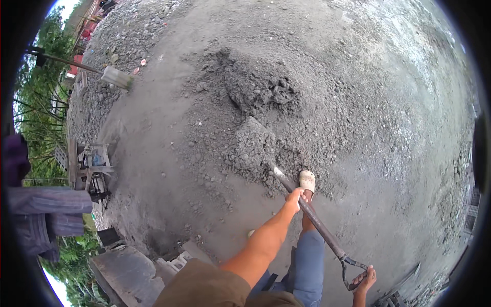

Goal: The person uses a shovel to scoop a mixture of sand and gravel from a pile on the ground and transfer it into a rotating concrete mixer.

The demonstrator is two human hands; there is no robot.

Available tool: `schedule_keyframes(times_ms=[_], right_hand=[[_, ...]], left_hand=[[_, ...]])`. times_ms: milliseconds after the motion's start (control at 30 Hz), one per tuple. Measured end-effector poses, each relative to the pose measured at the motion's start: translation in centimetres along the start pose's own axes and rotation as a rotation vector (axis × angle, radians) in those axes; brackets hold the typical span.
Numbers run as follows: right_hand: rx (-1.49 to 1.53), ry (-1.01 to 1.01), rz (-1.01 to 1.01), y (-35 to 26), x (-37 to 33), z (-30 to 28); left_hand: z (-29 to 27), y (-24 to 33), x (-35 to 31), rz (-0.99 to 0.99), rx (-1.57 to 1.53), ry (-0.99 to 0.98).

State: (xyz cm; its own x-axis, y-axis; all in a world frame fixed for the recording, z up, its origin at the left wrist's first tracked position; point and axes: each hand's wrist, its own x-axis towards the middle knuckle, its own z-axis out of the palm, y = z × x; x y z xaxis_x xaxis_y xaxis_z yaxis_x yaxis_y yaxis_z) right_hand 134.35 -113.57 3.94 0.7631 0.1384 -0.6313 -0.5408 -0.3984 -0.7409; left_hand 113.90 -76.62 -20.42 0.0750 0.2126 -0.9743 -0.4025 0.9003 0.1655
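Note:
A long-handled shovel (323, 230) slants across the lower middle of the head view. Partway down its shaft, my left hand (294, 198) is closed around it. My right hand (364, 279) grips the black D-shaped handle at the top end. Grey, gritty material (254, 142) covers the blade, so the metal there hardly shows. Just beyond the blade rises a mound of grey sand and gravel (250, 84), with darker, damp-looking clumps on its far right side. My foot in a pale clog (307, 180) stands beside the shaft, close to the loose gravel.
At the far left, a post in a pale concrete base (117, 78) stands near a stony bank (128, 36). Nearer on the left are a wooden stand (94, 163), hanging striped cloth (48, 212) and a large grey sheet (128, 273). Loose gravel surrounds the mound.

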Motion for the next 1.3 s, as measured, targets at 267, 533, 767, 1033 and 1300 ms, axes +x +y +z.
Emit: schedule_keyframes(times_ms=[267,533,767,1033,1300], right_hand=[[-0.233,-0.49,0.189,-1.0,-17.8,-1.9],[-0.16,-1.538,-0.465,3.8,-42.0,14.9],[-0.028,-2.103,-1.334,4.9,-58.6,15.4],[-0.115,-1.661,-0.88,-6.5,-34.8,20.6],[-0.163,-0.597,-0.207,-11.0,-5.5,1.3]], left_hand=[[-29.7,3.3,-27.0,0.285,-0.456,0.28],[-65.4,7.5,-60.6,0.995,-1.054,0.176],[-80.3,-3.7,-74.7,1.369,-1.304,0.587],[-53.7,9.2,-63.5,1.194,-1.101,0.034],[-15.2,8.8,-23.6,0.329,-0.485,-0.002]])
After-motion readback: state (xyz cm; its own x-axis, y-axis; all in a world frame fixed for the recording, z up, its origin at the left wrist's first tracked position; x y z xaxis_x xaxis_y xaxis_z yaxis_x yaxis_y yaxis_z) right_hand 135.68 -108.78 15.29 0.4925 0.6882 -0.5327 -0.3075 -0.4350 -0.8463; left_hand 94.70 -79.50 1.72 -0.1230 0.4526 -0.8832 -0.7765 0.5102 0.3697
